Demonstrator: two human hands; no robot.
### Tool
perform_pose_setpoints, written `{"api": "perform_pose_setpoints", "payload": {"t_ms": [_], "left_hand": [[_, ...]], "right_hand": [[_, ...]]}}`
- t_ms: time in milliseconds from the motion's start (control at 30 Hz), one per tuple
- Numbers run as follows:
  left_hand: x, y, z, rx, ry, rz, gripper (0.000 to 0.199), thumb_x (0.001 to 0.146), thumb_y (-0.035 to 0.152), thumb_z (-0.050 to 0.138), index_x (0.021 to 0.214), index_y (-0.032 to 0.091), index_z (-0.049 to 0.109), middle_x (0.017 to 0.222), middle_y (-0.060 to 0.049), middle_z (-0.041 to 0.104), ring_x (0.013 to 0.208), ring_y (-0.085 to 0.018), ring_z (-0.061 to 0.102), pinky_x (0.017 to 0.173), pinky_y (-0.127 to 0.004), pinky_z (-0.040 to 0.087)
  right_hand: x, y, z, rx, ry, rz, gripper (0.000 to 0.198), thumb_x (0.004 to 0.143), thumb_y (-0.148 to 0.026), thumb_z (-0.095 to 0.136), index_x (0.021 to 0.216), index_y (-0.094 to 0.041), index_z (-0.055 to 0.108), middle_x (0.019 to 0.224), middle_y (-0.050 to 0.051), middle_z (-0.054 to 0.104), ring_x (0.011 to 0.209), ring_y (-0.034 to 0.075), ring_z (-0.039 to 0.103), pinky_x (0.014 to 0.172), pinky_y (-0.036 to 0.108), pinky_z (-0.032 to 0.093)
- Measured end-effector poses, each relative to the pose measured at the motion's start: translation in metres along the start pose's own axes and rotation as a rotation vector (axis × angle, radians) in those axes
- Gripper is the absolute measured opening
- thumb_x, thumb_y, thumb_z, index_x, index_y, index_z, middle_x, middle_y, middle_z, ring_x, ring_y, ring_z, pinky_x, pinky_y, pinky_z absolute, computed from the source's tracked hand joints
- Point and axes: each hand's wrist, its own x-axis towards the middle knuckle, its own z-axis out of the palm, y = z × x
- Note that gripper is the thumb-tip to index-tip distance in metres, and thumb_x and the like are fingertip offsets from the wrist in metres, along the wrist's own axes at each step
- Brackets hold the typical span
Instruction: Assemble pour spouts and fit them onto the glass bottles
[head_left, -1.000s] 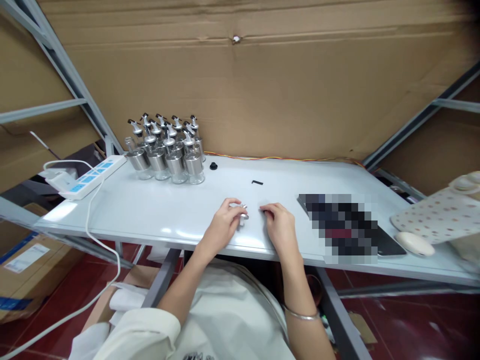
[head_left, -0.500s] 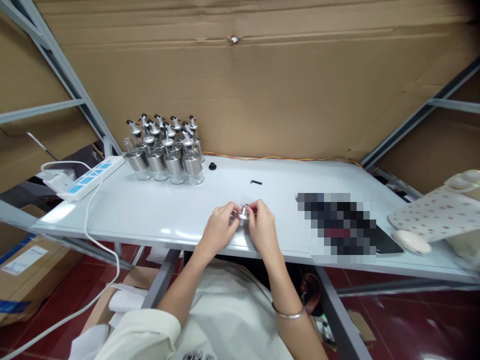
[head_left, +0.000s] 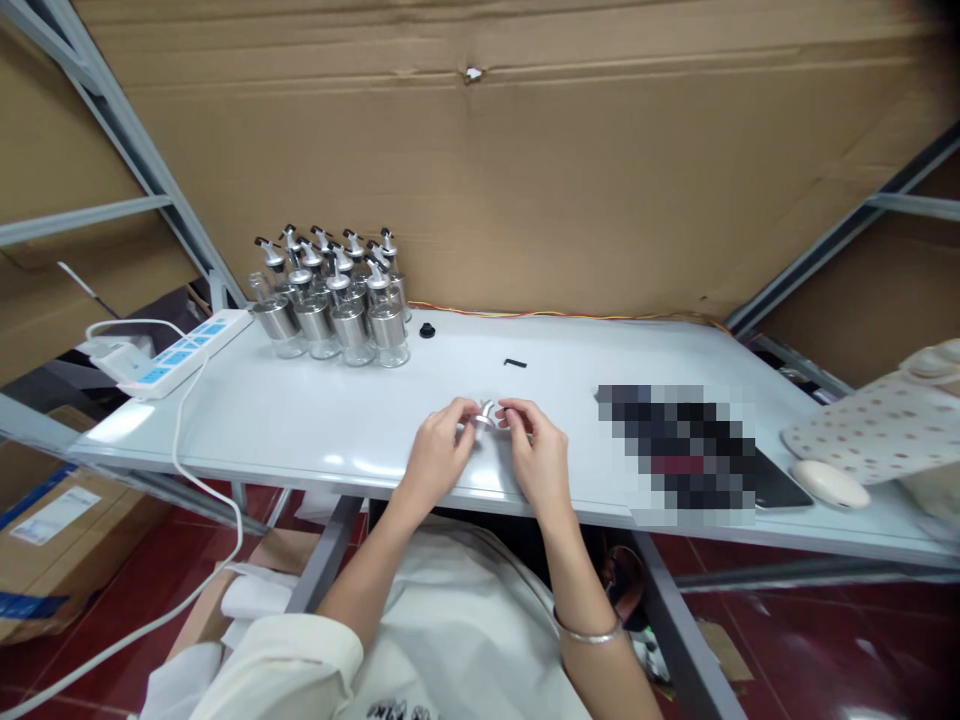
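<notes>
Above the front middle of the table, my left hand (head_left: 441,447) pinches a silver pour spout (head_left: 486,413) by its round base. The spout's curved neck points up. Close on its right is my right hand (head_left: 538,455), thumb and fingertips drawn together just apart from the spout; a tiny dark bit shows at the fingertips, too small to make out. Farther back lie a thin black L-shaped piece (head_left: 515,363) and a black ribbed stopper (head_left: 427,331). Several glass bottles with steel sleeves (head_left: 349,328) stand at the back left, most capped by silver spouts with black levers.
One front-row bottle (head_left: 276,318) has a bare glass neck. A white power strip (head_left: 184,355) with a cable sits on the left. To the right are a blurred-out flat item (head_left: 675,445), a white oval object (head_left: 830,484) and a spotted container (head_left: 862,430). Cardboard (head_left: 562,200) walls the back.
My right hand has moved slightly right, off the spout, which both hands gripped before. The spout stays in my left hand, its neck now more exposed.
</notes>
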Motion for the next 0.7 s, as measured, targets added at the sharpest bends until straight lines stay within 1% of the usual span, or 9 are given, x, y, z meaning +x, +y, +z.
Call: {"api": "perform_pose_setpoints", "payload": {"t_ms": [100,233,300,400,533,633,700], "left_hand": [[0.0005,0.0011,0.0001,-0.032,0.000,0.037,0.016,0.089,0.017,0.045,0.098,0.021,0.057,0.094,-0.004,0.068,0.087,-0.016,0.064,0.076,-0.027,0.050],[0.0009,0.0010,0.0002,-0.057,-0.007,0.053,0.014,0.089,0.018,0.045,0.094,0.020,0.059,0.093,-0.004,0.067,0.086,-0.016,0.062,0.076,-0.027,0.050],[0.0006,0.0006,0.0002,-0.069,-0.005,0.065,0.013,0.087,0.016,0.047,0.093,0.019,0.059,0.091,-0.004,0.065,0.085,-0.015,0.062,0.075,-0.026,0.049],[0.0002,0.0004,0.0000,-0.082,-0.028,0.134,0.014,0.085,0.012,0.048,0.091,0.018,0.058,0.090,-0.004,0.063,0.086,-0.014,0.061,0.077,-0.026,0.049],[0.0004,0.0006,-0.0003,-0.108,-0.041,0.218,0.015,0.086,0.012,0.048,0.094,0.018,0.059,0.098,-0.007,0.062,0.095,-0.016,0.060,0.087,-0.029,0.048],[0.0010,0.0006,-0.0005,-0.116,-0.031,0.201,0.015,0.089,0.016,0.048,0.097,0.018,0.060,0.105,-0.008,0.063,0.103,-0.017,0.060,0.092,-0.032,0.047],[0.0012,0.0009,-0.0009,-0.132,-0.036,0.160,0.016,0.090,0.017,0.046,0.099,0.019,0.060,0.103,-0.007,0.065,0.100,-0.017,0.061,0.090,-0.031,0.047]], "right_hand": [[-0.0016,-0.0004,0.0001,0.078,0.003,0.062,0.016,0.084,-0.035,0.050,0.090,-0.021,0.056,0.078,0.005,0.071,0.075,0.021,0.067,0.076,0.035,0.049],[-0.0028,-0.0008,-0.0002,0.169,-0.001,0.079,0.017,0.082,-0.038,0.055,0.085,-0.022,0.051,0.074,0.003,0.070,0.073,0.019,0.067,0.073,0.033,0.049],[-0.0027,-0.0012,-0.0007,0.152,-0.025,0.060,0.017,0.082,-0.038,0.057,0.081,-0.021,0.051,0.070,0.001,0.068,0.068,0.017,0.064,0.069,0.030,0.048],[-0.0023,-0.0011,-0.0013,0.097,-0.042,0.020,0.016,0.081,-0.036,0.058,0.078,-0.021,0.053,0.067,0.000,0.065,0.062,0.015,0.059,0.064,0.028,0.045],[-0.0023,0.0011,-0.0012,0.116,-0.021,0.025,0.016,0.082,-0.036,0.057,0.079,-0.021,0.053,0.069,0.001,0.064,0.066,0.016,0.059,0.067,0.029,0.046],[-0.0023,0.0019,-0.0003,0.174,-0.031,0.027,0.014,0.082,-0.035,0.057,0.083,-0.021,0.056,0.074,0.002,0.067,0.072,0.017,0.063,0.072,0.031,0.048],[-0.0021,0.0016,0.0004,0.246,-0.057,0.029,0.014,0.082,-0.034,0.058,0.085,-0.021,0.057,0.080,0.003,0.069,0.077,0.018,0.065,0.075,0.032,0.049]]}}
